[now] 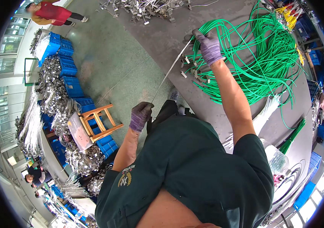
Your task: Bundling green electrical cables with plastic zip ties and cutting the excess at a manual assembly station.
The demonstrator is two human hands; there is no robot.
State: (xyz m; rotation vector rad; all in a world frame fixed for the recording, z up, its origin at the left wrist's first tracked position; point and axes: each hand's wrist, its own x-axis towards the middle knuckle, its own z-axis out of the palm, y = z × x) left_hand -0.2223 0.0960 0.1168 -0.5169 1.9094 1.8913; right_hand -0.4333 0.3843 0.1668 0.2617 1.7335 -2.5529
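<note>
- A pale, thin cord (175,64) is stretched nearly straight between two gloved hands, with most of its length held over the floor, beyond the aisle-side edge of the grey worktable (158,38).
- By the left hand (142,116), the lower end of the cord is gripped in a closed fist, clear of the worktable and in front of the body.
- By the right hand (208,45), the upper end appears to be pinched beside the green cables (272,57); whether any cable is gripped too cannot be told, as the palm is hidden.
- The green cables are spread in a large looped heap across the worktable, from near the aisle-side edge toward the opposite edge; small metal connectors (185,68) are seen just beside the right hand.
- The step in hand is judged to be the drawing out or straightening of the cord next to the cables.
- For the next move, a firm hold at both ends and even tension seem to be called for, with the cord kept free of the loops and connectors.
- Nearer the body, a white cable bundle (266,114) and a straight green bundle (293,135) are laid on the worktable.
</note>
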